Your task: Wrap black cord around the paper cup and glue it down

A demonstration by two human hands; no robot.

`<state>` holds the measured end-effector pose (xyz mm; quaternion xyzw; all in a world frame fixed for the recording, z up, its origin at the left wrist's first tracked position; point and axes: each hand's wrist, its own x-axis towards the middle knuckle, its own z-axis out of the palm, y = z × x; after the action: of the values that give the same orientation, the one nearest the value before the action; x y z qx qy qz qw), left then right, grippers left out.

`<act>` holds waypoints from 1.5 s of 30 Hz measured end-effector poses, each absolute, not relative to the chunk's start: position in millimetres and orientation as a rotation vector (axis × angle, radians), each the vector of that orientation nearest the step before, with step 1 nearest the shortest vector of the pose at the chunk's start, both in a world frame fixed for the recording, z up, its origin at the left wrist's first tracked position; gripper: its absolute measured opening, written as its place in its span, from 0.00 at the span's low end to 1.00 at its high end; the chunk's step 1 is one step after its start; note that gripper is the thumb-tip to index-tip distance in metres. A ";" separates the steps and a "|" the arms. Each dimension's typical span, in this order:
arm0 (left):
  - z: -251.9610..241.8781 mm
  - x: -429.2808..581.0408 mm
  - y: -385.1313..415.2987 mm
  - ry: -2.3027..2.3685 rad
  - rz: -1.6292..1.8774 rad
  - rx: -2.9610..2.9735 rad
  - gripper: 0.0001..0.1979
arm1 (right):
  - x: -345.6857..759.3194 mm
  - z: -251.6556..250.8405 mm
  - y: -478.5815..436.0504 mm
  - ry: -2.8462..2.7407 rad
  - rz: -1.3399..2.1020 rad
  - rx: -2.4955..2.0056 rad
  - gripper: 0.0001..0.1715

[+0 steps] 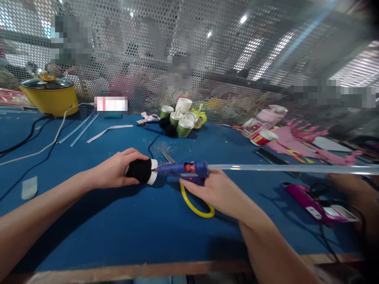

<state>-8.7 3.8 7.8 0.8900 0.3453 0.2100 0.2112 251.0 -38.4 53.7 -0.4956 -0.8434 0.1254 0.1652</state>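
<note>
My left hand (pixel 117 170) is wrapped round a small cup (pixel 142 170) covered in black material with a white rim, lying on its side on the blue table (pixel 124 232). My right hand (pixel 211 192) grips a blue hot glue gun (pixel 185 170), its nozzle touching the white rim of the cup. A long clear glue stick (pixel 293 168) sticks out of the back of the gun to the right. A yellow ring (pixel 197 207) lies under my right hand.
Green and white paper cups (pixel 180 118) cluster at the back centre. A yellow cooking pot (pixel 49 96) stands at the back left with cables. Pink cut-outs (pixel 291 144) and a magenta tool (pixel 314 203) lie at the right. A perforated metal screen (pixel 207 51) walls the far side.
</note>
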 end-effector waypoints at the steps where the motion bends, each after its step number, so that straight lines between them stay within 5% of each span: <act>1: 7.9 -8.6 3.7 0.958 0.582 2.474 0.25 | 250.8 54.1 -38.4 -2.397 0.358 -1.434 0.17; 45: 12.7 -7.0 2.5 0.886 0.566 2.543 0.26 | 250.6 59.6 -46.0 -2.424 0.413 -1.480 0.15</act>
<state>-7.0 2.5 12.7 0.9066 0.3160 0.2017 0.1938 250.6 -46.0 59.6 -0.5109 -0.8368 0.1427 0.1355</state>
